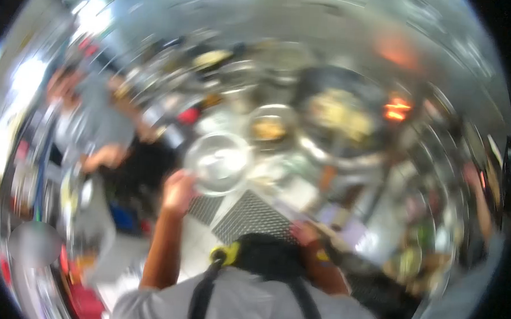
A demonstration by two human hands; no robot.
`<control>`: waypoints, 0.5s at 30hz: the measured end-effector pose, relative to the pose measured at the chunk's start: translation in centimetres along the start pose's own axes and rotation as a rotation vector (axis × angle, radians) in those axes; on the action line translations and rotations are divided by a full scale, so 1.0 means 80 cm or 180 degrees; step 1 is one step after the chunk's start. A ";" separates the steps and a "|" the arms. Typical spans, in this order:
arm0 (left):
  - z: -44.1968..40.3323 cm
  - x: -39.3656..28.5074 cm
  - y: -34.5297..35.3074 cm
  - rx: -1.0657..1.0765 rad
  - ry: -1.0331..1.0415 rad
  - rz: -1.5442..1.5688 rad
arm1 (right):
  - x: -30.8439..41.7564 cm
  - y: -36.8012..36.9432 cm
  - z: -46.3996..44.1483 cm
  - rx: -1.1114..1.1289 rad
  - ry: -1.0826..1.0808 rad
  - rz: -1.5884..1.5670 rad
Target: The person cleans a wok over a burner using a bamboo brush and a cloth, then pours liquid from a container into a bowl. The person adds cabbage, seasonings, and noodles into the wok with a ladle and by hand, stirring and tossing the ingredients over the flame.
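Observation:
The frame is blurred by motion. My left hand [180,191] is closed on the near left rim of a round metal bowl [219,162], whose inside looks shiny and bare. My right hand [305,234] is low at the right of my body, near the counter's edge; its fingers are smeared. Beyond the bowl sits a smaller bowl [267,129] with orange food. To its right a large dark wok [314,84] holds pale yellow food [341,115].
Flames [397,108] burn right of the wok. Several pans and bowls stand along the back. A co-worker [99,114] stands at the left, and another person's arm [481,200] shows at the far right. A perforated dark mat [255,217] lies in front of me.

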State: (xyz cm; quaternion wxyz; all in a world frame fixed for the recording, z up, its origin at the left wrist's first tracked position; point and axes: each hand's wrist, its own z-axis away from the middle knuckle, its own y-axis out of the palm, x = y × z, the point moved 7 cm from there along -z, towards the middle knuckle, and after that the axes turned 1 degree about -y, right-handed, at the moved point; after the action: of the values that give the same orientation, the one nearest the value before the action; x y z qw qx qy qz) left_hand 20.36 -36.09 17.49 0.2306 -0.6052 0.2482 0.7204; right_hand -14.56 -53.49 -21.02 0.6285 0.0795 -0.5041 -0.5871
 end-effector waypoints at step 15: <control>0.097 0.099 -0.519 -0.2153 0.0256 0.1620 | 0.011 -0.091 -0.060 -0.1918 0.0960 0.1486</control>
State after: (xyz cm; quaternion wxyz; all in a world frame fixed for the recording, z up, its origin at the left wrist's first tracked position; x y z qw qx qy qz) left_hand 39.52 1.10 7.53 -0.1760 -0.5938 0.1482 0.7710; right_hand -16.04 -58.77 -27.86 0.8068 -0.1394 -0.2163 -0.5318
